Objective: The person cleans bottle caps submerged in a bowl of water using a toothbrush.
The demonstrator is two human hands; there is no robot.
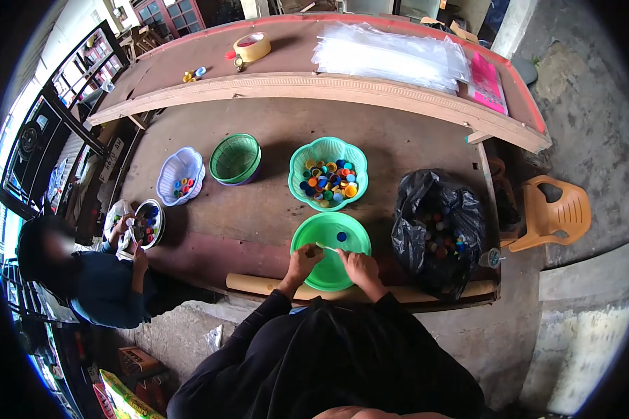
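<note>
Both of my hands are over a bright green basin (321, 272) at the table's near edge. My left hand (305, 262) is closed on something small that I cannot make out. My right hand (360, 268) is closed around a thin, light-coloured tool (328, 247), whose tip points toward my left fingers. One dark blue cap (341, 237) lies in the basin. Just beyond stands a turquoise scalloped basket (298, 162) with many coloured bottle caps (330, 183). To the right, a black plastic bag (409, 222) stands open with more caps inside.
A co-worker (105, 286) sits at the left by a white bowl (159, 236) of caps. Farther back are a lilac basket (168, 171) and green baskets (235, 157). A raised shelf (293, 82) holds tape (252, 47) and plastic sheets (391, 56). An orange chair (555, 213) stands right.
</note>
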